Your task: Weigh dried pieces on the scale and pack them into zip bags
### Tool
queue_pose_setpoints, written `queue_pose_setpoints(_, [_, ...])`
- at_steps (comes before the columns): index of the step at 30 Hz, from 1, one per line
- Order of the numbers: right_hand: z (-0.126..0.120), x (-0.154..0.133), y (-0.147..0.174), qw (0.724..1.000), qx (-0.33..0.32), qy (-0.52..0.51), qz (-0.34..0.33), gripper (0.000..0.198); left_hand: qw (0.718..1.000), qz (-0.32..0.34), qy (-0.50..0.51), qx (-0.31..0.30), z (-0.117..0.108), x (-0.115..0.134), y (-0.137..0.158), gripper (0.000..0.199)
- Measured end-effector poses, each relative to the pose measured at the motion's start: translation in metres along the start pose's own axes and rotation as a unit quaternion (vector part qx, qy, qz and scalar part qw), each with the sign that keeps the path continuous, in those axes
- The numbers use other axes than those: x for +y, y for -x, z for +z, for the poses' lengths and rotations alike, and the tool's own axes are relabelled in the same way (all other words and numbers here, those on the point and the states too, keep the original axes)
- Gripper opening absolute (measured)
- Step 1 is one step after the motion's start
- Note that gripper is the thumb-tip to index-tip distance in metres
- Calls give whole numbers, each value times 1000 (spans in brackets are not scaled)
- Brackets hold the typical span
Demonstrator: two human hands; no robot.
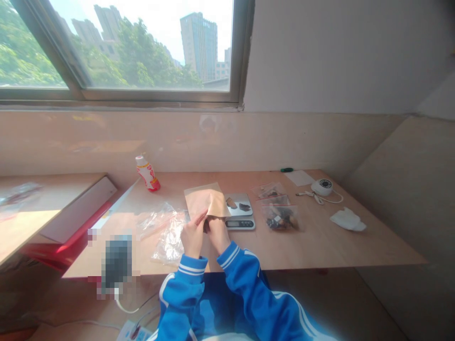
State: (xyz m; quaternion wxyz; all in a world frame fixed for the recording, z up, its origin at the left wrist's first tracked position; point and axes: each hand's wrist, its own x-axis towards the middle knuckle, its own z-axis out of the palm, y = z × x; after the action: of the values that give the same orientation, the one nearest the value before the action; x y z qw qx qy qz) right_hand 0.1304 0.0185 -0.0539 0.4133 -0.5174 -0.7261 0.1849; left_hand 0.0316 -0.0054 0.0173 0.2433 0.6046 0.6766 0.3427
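A brown paper bag [206, 199] lies tilted in front of me, its near edge held by my left hand [192, 236], whose fingers are closed on it. My right hand [217, 233] reaches under or into the near edge of the bag; its fingertips are hidden, and a small dark patch shows between the two hands. Partly covered by the bag is a white kitchen scale [249, 223] with a small display. On its plate rest a brown flat piece [231, 203] and a dark flat piece [244, 207].
Crumpled clear plastic bags [170, 239] lie left of my hands. To the right are zip bags of dark pieces [282, 219], a white round device [322, 186] with a cable, and a white tissue [347, 219]. A red-and-white bottle [148, 174] stands at the back left.
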Motion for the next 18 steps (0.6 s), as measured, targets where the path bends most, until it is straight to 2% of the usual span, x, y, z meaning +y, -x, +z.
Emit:
queue_pose_setpoints(5, [-11, -21, 20, 997, 33, 0, 73, 21, 1000, 5, -17, 1, -1, -2, -3, 29])
queue_pose_setpoints(7, [-20, -30, 31, 995, 33, -49, 80, 26, 999, 8, -32, 2, -3, -3, -6, 29])
queue_pose_setpoints(11, [-54, -35, 45, 981, -25, -186, 49, 31, 1000, 12, -21, 14, -8, -8, -12, 30])
queue_pose_setpoints(13, [-74, -26, 45, 975, -21, -213, 56, 29, 1000, 13, -2, 27, -10, -12, -14, 30])
queue_pose_setpoints(16, [-99, 1, 35, 976, 60, -188, 93, 30, 999, 14, 11, 42, -11, -16, -16, 30])
queue_pose_setpoints(18, [-107, 23, 26, 979, 97, -149, 101, 30, 999, 13, 13, 45, -11, -16, -16, 30])
